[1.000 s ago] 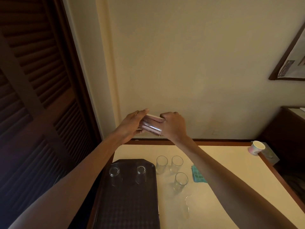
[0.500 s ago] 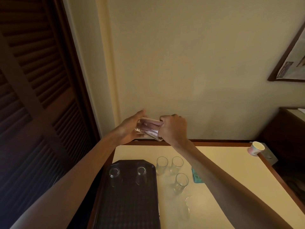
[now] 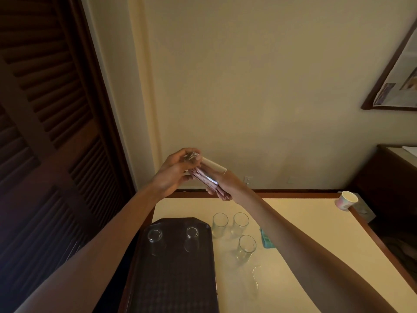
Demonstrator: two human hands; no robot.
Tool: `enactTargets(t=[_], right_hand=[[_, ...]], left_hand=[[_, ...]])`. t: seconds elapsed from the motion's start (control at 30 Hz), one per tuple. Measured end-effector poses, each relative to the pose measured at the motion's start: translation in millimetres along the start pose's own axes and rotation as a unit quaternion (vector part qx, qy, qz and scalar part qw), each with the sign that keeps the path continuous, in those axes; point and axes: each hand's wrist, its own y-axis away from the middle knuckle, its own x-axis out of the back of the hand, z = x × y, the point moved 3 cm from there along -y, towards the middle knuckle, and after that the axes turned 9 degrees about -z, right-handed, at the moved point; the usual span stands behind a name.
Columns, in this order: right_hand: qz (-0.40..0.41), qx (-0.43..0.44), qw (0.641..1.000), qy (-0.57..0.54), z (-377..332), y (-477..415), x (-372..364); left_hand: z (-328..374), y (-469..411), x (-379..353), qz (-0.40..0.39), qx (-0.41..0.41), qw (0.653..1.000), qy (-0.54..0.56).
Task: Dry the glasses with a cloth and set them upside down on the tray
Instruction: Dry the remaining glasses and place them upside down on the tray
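A glass (image 3: 208, 175) is held tilted, nearly on its side, in the air above the far edge of the table (image 3: 304, 224). A pinkish cloth (image 3: 222, 194) fills it and bunches out of its lower right end. The left hand (image 3: 174, 171) grips the upper left end with curled fingers, while the right hand (image 3: 230, 184) holds the cloth at the other end. Below, a dark tray (image 3: 176, 281) lies on the table's left side with two glasses (image 3: 154, 237) upside down at its far end. Just right of the tray three glasses (image 3: 241, 222) stand upright beside a teal thing (image 3: 266, 241). A paper cup (image 3: 347, 199) sits at the far right corner.
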Motion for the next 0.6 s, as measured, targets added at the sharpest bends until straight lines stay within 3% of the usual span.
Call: enactTargets(t=[0.3,0.47,0.6], right_hand=[[-0.009,0.178,0.976,0.128,8.8,8.7,-3.4],[-0.068,0.170,0.982,0.042,34.6,-8.2,-10.4],[-0.088,0.121,0.987,-0.060,58.6,-27.0,-23.3]], left_hand=[[1.4,19.1,30.2,0.103,-0.055,0.990,0.086],[-11.5,41.8,55.2,0.155,-0.059,0.984,0.067],[-28.4,66.9,65.5,0.241,-0.067,0.966,0.063]])
